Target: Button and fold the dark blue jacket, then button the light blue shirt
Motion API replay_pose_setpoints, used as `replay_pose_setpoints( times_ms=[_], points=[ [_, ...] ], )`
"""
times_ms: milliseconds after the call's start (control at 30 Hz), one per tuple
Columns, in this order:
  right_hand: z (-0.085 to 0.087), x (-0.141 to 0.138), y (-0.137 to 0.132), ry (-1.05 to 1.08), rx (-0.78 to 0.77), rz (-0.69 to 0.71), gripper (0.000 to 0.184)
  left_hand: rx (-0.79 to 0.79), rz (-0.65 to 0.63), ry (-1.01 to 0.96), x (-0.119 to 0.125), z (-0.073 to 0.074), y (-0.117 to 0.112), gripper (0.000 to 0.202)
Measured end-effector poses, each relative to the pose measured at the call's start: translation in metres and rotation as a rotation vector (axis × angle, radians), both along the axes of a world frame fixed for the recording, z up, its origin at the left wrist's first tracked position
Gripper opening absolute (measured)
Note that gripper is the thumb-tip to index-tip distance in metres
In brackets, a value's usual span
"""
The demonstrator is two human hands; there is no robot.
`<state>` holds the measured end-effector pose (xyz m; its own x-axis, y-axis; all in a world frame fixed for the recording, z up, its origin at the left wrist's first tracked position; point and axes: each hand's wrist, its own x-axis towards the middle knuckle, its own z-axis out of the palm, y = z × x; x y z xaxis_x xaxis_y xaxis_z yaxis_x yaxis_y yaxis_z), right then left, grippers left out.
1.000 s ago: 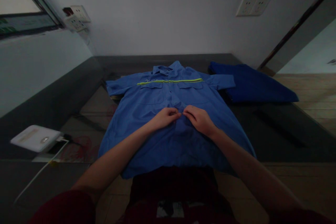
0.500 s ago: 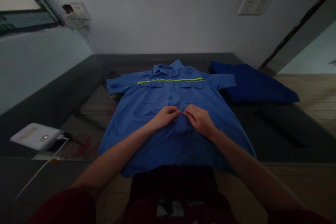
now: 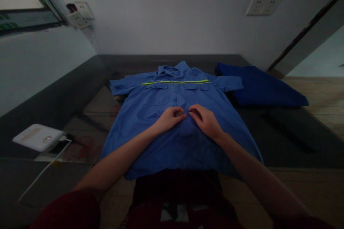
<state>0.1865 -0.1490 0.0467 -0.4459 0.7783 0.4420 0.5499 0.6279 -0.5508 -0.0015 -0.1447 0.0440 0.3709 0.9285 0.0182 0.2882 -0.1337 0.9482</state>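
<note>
A blue short-sleeved work shirt (image 3: 161,139) with a yellow-green reflective stripe lies face up on a dark surface, collar away from me. My left hand (image 3: 170,118) and my right hand (image 3: 205,121) meet at the shirt's front placket, about mid-chest. Both hands have their fingers curled and pinched on the fabric edges there, fingertips almost touching each other. The shirt's hem hangs over the near edge towards my body.
A folded dark blue garment (image 3: 260,87) lies to the right of the shirt. A white box-like device (image 3: 39,137) with a white cable sits at the left. Wall sockets (image 3: 262,5) are on the back wall, with more sockets (image 3: 79,14) in the left corner.
Both hands have crept slightly up the placket and drawn closer together, still pinching the fabric. The shirt itself lies as before.
</note>
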Motion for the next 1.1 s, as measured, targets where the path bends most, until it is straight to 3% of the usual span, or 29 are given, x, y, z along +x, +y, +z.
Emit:
replay_pose_setpoints(
  times_ms=[267,567,833,1100],
  points=[
    [-0.002,-0.001,-0.001,0.040,-0.026,-0.042,0.010,0.063,-0.021,0.047,0.001,0.001,-0.002,0.018],
    [-0.003,-0.003,-0.003,0.081,0.045,-0.040,0.013,0.074,-0.032,0.138,0.001,0.005,-0.005,0.018],
    [-0.003,-0.003,-0.006,0.061,0.100,-0.026,0.015,0.227,-0.010,0.241,0.005,0.005,-0.010,0.030],
    [-0.002,-0.004,-0.004,0.191,0.051,-0.041,0.012,0.273,-0.009,0.267,0.005,0.014,-0.015,0.024]
  ],
)
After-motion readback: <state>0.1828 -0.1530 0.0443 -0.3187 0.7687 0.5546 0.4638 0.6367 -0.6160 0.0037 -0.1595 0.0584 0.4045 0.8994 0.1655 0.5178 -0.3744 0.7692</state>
